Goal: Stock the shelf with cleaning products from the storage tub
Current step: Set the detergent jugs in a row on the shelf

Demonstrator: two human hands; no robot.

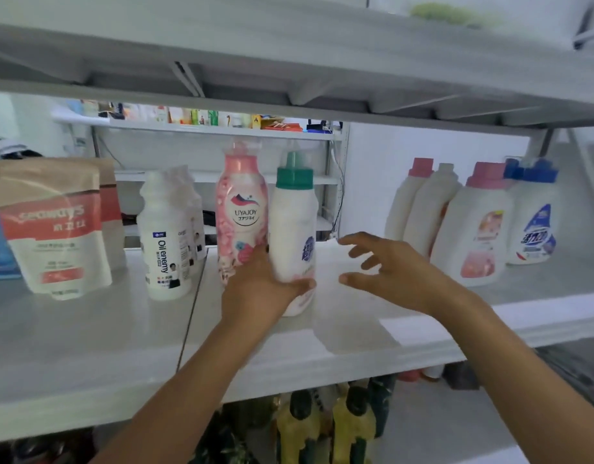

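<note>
Head view:
Bottle: white plastic bottle with green cap (294, 229), upright on the white shelf board (88, 346), just beside the pink flowered UYAJOY bottle (242, 209).
Left hand (255, 289): grip curled round the white bottle's lower body, thumb across its front.
Right hand (389, 269): grip spread, fingers apart, holding nothing, just right of the bottle.
Neighbours: white "Oil enemy" bottle (163, 236) and brown-and-red pouch (54, 229) further left; white jugs with pink and blue caps (473, 226) well apart, right.

1. A shop or stockroom: a long white metal shelf (88, 346) with more tiers above and below.
2. Detergent bottles (476, 222) and refill pouches (54, 229) stand grouped by kind.
3. A second rack (202, 128) behind carries small packaged goods.
</note>
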